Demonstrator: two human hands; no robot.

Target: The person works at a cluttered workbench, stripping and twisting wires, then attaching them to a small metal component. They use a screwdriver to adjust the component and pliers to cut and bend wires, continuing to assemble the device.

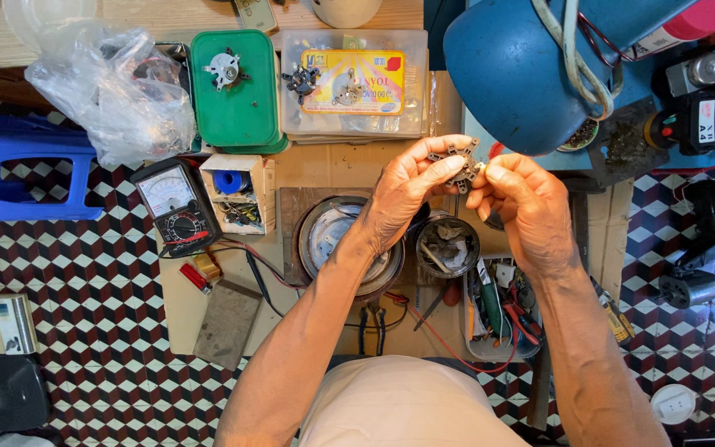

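Note:
My left hand (411, 186) holds a small dark star-shaped rotary switch part (459, 160) up above the work board, fingers curled around its edge. My right hand (527, 203) pinches the part's right side with thumb and forefinger, where a small pale terminal shows. Both hands meet just under the rim of a blue lamp shade (511, 70). Below the hands sit a round metal motor housing (333, 236) and a small round tin (448, 247) of odd bits.
An analogue multimeter (174, 205) with red and black leads lies left. A green lidded box (235, 87) and a clear plastic box (356, 83) carry similar switch parts. A tool tray (502, 310), plastic bag (117, 87), blue stool (22, 178) and patterned tile floor surround the board.

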